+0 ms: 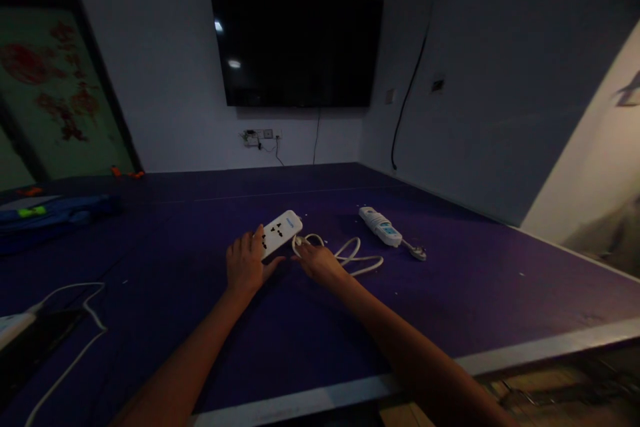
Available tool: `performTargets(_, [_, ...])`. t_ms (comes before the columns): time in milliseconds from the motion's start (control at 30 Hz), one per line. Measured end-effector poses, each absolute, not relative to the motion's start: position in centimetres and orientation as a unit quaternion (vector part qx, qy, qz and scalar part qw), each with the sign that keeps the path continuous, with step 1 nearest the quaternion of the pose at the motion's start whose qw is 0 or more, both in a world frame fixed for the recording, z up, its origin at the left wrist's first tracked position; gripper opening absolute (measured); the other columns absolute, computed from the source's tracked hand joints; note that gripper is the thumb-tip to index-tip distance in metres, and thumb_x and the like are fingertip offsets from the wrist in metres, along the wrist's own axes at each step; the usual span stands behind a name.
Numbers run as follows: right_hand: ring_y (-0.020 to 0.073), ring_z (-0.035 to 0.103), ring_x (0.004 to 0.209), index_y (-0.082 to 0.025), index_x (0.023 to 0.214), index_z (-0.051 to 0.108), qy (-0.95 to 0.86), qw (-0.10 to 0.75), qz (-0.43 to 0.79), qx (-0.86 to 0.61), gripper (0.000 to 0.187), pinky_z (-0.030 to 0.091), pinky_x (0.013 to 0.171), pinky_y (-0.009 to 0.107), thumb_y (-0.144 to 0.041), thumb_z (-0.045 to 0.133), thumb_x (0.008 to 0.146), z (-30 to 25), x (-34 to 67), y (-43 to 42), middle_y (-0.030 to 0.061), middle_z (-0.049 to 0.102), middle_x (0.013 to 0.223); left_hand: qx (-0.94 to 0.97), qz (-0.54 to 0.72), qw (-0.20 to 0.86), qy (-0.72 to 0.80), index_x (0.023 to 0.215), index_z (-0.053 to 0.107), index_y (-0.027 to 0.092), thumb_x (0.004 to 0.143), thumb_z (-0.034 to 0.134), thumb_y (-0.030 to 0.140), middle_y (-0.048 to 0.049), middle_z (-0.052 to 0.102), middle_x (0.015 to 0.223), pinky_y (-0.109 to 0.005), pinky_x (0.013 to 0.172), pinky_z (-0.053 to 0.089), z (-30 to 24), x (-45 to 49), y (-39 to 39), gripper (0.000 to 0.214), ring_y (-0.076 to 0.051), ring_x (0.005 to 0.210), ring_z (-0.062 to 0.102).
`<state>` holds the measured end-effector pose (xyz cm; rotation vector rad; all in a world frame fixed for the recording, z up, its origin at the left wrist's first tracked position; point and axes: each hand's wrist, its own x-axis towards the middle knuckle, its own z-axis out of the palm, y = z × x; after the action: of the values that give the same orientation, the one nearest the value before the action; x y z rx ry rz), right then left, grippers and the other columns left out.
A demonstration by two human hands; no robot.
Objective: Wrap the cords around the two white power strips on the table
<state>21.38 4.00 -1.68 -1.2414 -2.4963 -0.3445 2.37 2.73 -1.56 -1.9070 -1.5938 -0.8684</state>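
A white power strip (281,229) with several sockets lies tilted over the purple surface. My left hand (245,261) grips its left end, fingers over the top and thumb along the near side. My right hand (317,261) is closed around the strip's white cord (353,255), close to its right end; the fingertips are partly hidden. Loose loops of that cord spread to the right of my right hand. Farther right lies a second white power strip (381,225), its cord wound around its body and its plug (418,253) at the near end.
A blue cloth item (60,210) lies at the left. Nearer on that side are another white strip (15,327) and its cable (75,363). The purple platform has a pale front edge (300,404). A black television (300,47) hangs on the far wall.
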Motion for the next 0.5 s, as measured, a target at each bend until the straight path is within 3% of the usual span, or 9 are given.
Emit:
performTargets(167, [0.0248, 0.055, 0.105, -0.003, 0.127, 0.041, -0.887, 0.219, -0.115, -0.390, 0.039, 0.047, 0.089, 0.038, -0.019, 0.039, 0.091, -2.7, 20.4, 4.0, 0.0212, 0.056, 0.114, -0.684, -0.353, 0.196, -0.608, 0.133, 0.038, 0.009, 0.066, 0.055, 0.069, -0.0174, 0.060, 0.105, -0.039, 0.077, 0.042, -1.9, 2.8, 2.8, 0.091, -0.032, 0.095, 0.056])
performTargets(300, [0.0228, 0.052, 0.109, -0.003, 0.134, 0.031, -0.905, 0.231, -0.081, -0.349, 0.051, 0.045, 0.092, 0.038, -0.006, 0.038, 0.083, -3.1, 19.9, 3.8, 0.0199, 0.053, 0.118, -0.674, -0.408, 0.140, -0.600, 0.128, 0.043, 0.013, 0.067, 0.062, 0.057, -0.0148, 0.061, 0.107, -0.037, 0.078, 0.044, -2.1, 2.8, 2.9, 0.077, -0.029, 0.095, 0.059])
performTargets(500, [0.0234, 0.045, 0.119, -0.008, 0.142, 0.017, -0.899, 0.247, -0.059, -0.358, 0.065, 0.037, 0.101, 0.040, -0.018, 0.046, 0.085, -2.4, 19.7, 3.2, 0.0185, 0.048, 0.129, -0.602, -0.539, -0.017, -0.588, 0.110, 0.055, 0.019, 0.058, 0.071, 0.053, -0.0101, 0.064, 0.101, -0.035, 0.075, 0.045, -1.8, 2.5, 3.4, 0.065, -0.027, 0.090, 0.060])
